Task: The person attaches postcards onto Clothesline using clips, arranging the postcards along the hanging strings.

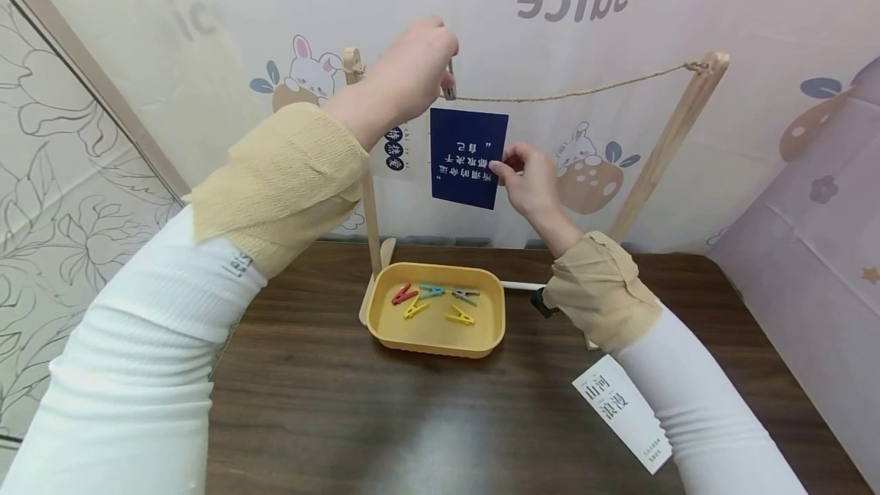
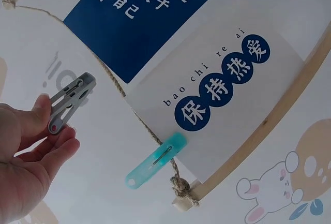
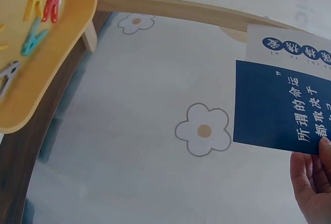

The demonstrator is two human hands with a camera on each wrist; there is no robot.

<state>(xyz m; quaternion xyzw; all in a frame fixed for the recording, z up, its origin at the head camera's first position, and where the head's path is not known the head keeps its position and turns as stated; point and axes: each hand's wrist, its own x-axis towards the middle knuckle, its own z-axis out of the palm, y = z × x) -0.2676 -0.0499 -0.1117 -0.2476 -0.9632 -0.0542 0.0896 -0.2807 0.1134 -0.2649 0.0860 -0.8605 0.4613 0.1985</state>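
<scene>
Between thumb and fingers, my left hand (image 1: 412, 63) pinches a grey clothespin (image 2: 71, 102) just above a twine line (image 1: 577, 94). A dark blue card (image 1: 464, 128) with white characters hangs down below the twine, its upper edge close to it. My right hand (image 1: 535, 180) pinches that card by its side edge. Beside it, a white card (image 2: 227, 87) with blue circles is clipped to the twine by a teal clothespin (image 2: 156, 161), as the left wrist view shows. In the head view my left forearm hides part of the white card.
Wooden posts (image 1: 670, 143) hold the twine at both ends. On the brown table (image 1: 330, 411) stands a yellow tray (image 1: 440, 343) with several coloured clothespins. A white printed card (image 1: 622, 411) lies at the right, partly under my right sleeve. A patterned curtain hangs behind.
</scene>
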